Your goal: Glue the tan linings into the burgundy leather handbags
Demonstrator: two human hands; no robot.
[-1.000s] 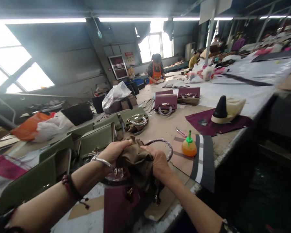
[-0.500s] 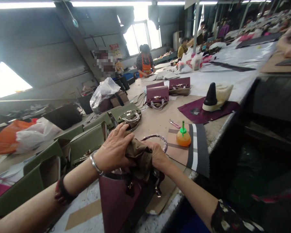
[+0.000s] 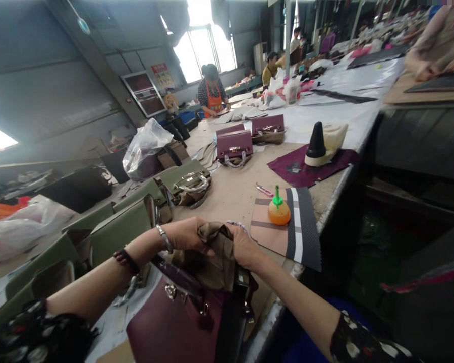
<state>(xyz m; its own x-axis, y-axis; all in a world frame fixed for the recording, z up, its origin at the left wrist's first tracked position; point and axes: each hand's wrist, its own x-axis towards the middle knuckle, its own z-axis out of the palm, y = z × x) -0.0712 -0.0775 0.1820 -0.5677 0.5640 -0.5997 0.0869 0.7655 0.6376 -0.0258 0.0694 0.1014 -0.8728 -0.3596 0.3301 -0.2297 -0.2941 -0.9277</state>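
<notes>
A burgundy handbag point(image 3: 174, 320) with metal clasps lies in front of me, its flap toward me. Brown lining cloth point(image 3: 217, 259) bulges out of its opening. My left hand point(image 3: 191, 236) grips the left edge of this cloth, fingers bent around it. On the other side, my right hand point(image 3: 245, 247) is closed on the cloth's right edge. A dark handle point(image 3: 179, 275) arches over the bag below my left wrist. Part of a plastic-wrapped handle shows behind my right hand.
Green handbags point(image 3: 121, 232) line the left side. An orange glue bottle point(image 3: 279, 212) and pink cutter point(image 3: 264, 189) lie beyond my right hand. Burgundy bags point(image 3: 234, 143) and a black cone point(image 3: 316, 141) stand farther back. A person point(image 3: 212, 93) works behind; another person's hands show at upper right.
My left hand has shifted from spread over the cloth to gripping its edge. The cloth stands more upright, and more of the burgundy bag shows. The view has turned slightly right.
</notes>
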